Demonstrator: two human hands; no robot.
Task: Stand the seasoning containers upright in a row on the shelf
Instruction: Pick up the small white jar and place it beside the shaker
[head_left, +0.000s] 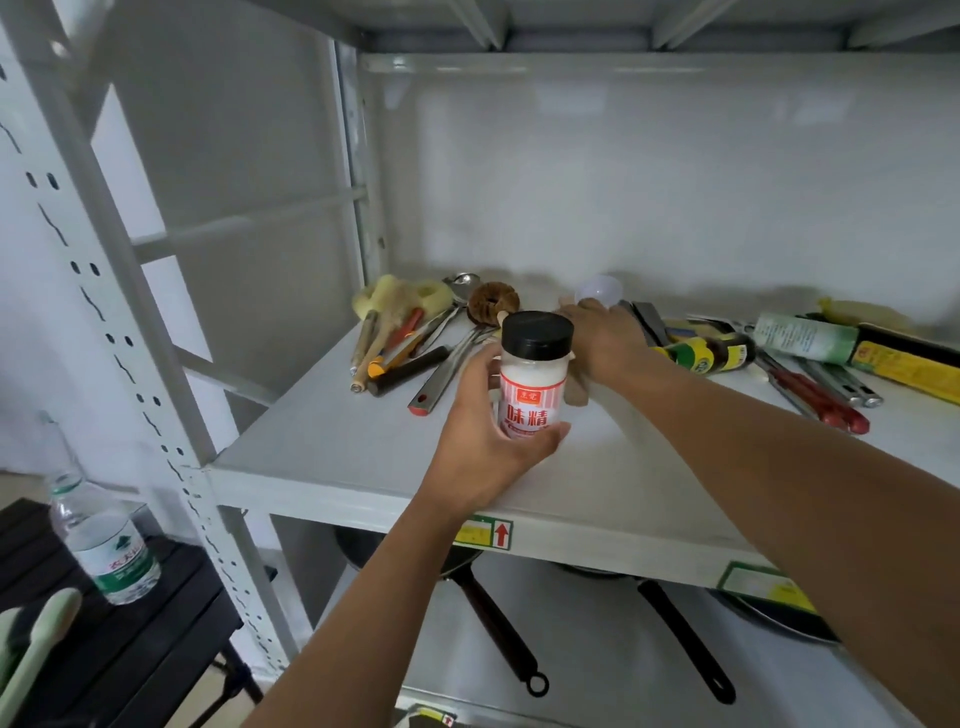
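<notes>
While the left hand (488, 436) wraps its fingers and thumb around the MSG jar (532, 376), holding it upright just above the bare front of the shelf (332, 447), the right hand (605, 340) reaches farther back, palm down, fingers spread over something I cannot make out. The jar's long axis is already vertical, black cap on top, so setting it down looks like a short straight drop. To the right, a dark sauce bottle (711, 354) and a green-labelled container (805, 338) lie on their sides, long axes running left to right; the right hand is nearer to both. The jar's red-and-white label reads "味精". The other labels are too blurred to read.
</notes>
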